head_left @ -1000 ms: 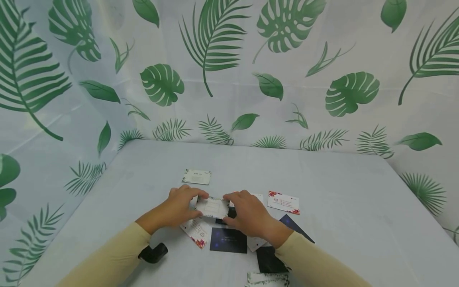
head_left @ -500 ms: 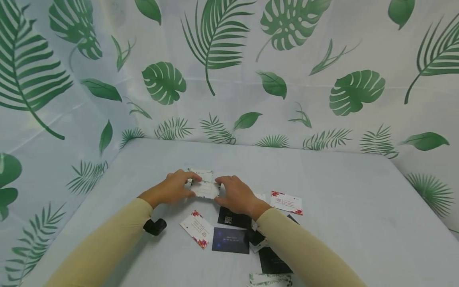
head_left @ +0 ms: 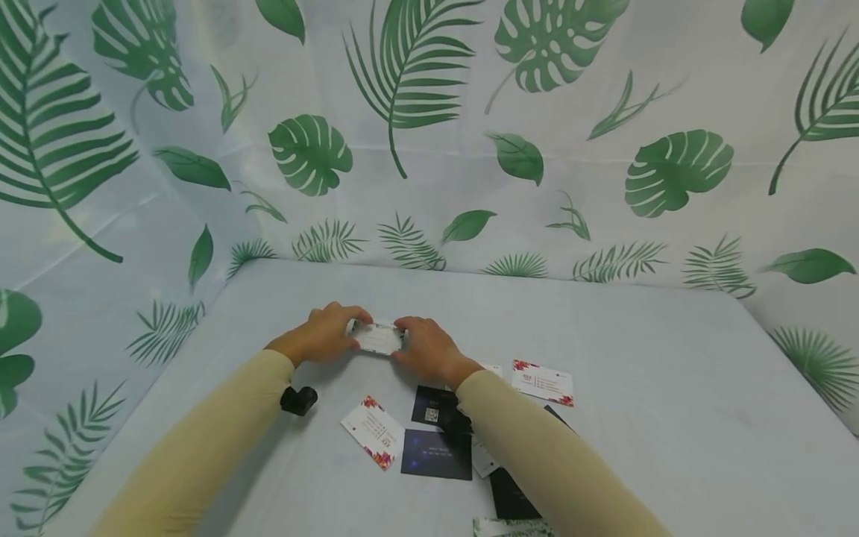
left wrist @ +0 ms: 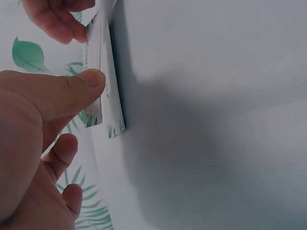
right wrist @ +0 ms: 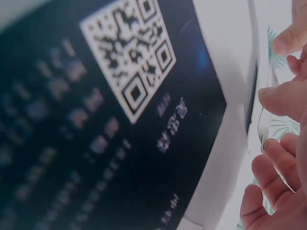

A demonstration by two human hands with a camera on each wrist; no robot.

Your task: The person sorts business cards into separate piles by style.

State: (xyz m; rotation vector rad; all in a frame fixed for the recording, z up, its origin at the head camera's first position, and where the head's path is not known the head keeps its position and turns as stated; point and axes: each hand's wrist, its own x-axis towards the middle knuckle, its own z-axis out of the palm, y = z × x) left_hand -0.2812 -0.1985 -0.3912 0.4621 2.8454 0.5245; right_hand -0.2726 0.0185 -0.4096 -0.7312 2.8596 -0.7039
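My left hand (head_left: 327, 333) and right hand (head_left: 429, 347) pinch opposite short ends of a white business card (head_left: 378, 338) with a green leaf border, at the middle of the table. In the left wrist view, the left thumb (left wrist: 88, 88) presses the near side of this card. Right behind it, close along the table surface, shows a second leaf-bordered card (left wrist: 114, 112), which the held card mostly covers in the head view. From the right wrist camera, the held card appears edge-on between the right thumb (right wrist: 283, 98) and fingers.
Nearer the person lie a white card with red flowers (head_left: 373, 432), a dark blue card (head_left: 436, 455) and a black card with a QR code (head_left: 429, 405). Another red-flowered card (head_left: 542, 382) lies to the right. Several leaf-bordered cards (head_left: 510, 528) sit at the bottom edge. A leaf-printed curtain hangs behind the table.
Both hands have carried the leaf-bordered card away from the person and slightly left, from over the scattered cards to over the matching card lying farther back, which it now covers.
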